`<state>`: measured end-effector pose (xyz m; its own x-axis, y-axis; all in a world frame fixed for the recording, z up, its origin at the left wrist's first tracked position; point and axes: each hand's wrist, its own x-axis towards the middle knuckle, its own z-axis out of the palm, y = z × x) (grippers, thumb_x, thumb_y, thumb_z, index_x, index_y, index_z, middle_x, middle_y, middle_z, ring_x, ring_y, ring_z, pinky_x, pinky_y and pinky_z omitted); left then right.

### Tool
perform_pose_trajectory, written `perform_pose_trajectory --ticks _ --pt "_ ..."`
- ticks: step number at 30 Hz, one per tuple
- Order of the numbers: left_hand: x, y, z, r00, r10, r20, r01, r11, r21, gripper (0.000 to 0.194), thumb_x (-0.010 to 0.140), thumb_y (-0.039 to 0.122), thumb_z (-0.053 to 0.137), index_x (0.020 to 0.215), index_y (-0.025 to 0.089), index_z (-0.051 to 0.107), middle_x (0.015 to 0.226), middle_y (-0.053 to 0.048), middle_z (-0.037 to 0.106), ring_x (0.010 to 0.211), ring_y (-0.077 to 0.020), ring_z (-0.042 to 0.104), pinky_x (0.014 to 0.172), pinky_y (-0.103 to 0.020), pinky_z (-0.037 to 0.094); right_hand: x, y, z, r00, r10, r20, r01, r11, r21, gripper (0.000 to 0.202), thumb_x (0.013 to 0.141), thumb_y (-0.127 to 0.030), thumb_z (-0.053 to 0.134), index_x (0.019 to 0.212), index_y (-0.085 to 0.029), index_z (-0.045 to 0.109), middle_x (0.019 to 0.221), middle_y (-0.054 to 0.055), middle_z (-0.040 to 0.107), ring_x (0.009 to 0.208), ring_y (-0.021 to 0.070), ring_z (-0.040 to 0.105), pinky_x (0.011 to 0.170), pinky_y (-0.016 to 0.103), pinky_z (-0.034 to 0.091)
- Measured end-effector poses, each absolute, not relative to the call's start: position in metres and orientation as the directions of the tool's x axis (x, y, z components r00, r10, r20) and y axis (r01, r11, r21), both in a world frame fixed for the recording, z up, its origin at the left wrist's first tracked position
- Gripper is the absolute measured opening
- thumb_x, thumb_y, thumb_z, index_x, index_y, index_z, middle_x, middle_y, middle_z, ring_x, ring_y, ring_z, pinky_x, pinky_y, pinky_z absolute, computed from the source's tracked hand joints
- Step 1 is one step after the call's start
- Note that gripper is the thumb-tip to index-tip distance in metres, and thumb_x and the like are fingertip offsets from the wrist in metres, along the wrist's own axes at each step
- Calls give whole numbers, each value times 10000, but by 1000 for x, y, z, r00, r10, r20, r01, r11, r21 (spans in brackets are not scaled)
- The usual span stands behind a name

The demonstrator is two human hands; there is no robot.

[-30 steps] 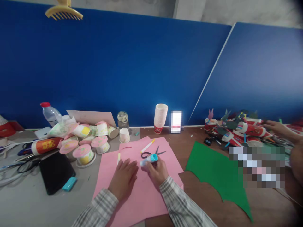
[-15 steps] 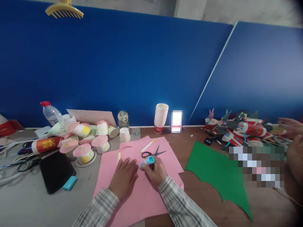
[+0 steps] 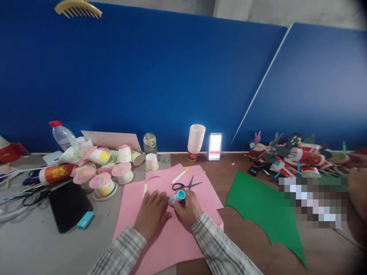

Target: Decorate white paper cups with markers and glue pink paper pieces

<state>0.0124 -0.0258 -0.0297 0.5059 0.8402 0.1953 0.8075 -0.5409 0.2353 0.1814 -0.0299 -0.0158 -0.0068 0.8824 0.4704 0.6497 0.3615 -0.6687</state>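
Observation:
My right hand [image 3: 189, 209] grips a light blue glue stick [image 3: 178, 196], its lower end down at the pink paper [image 3: 172, 244]. Flat on that paper, with fingers stretched, lies my left hand [image 3: 153, 214], just left of the glue stick. Whatever may be under the fingers is hidden. Beyond my hands, dark-handled scissors [image 3: 187, 186] rest partly open on the paper. A white and yellow pen [image 3: 179, 176] lies above them, and a thin red paper strip [image 3: 155, 177] sits near the far left edge.
Decorated paper cups [image 3: 101, 183] crowd the left, by a black tablet-like slab [image 3: 70, 206] and a light blue cap [image 3: 85, 220]. A cup stack [image 3: 196, 141] stands at the back. Green cut paper [image 3: 260, 210] lies right, near red cups [image 3: 308, 156] and another person's hand [image 3: 357, 187].
The glue stick leans slightly more left, and my left thumb has spread outward. At the right, the other person's upper hand has moved out of its raised position. The view shifted slightly.

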Motion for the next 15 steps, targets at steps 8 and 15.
perform_pose_trajectory --ticks 8,15 --pt "13 -24 -30 500 854 143 812 -520 266 537 712 499 526 1205 324 405 1275 -53 521 1194 -347 357 1004 -630 215 185 -29 -13 -35 879 475 643 384 -663 61 596 -219 628 652 -240 641 624 4 697 618 237 606 658 322 418" --pt "14 -23 -27 505 856 109 819 -515 254 520 716 498 520 1193 317 422 1283 -64 517 1199 -359 352 1000 -653 198 188 -29 -8 -80 870 487 669 409 -620 95 586 -180 616 659 -236 638 607 -7 693 624 233 617 673 328 415"
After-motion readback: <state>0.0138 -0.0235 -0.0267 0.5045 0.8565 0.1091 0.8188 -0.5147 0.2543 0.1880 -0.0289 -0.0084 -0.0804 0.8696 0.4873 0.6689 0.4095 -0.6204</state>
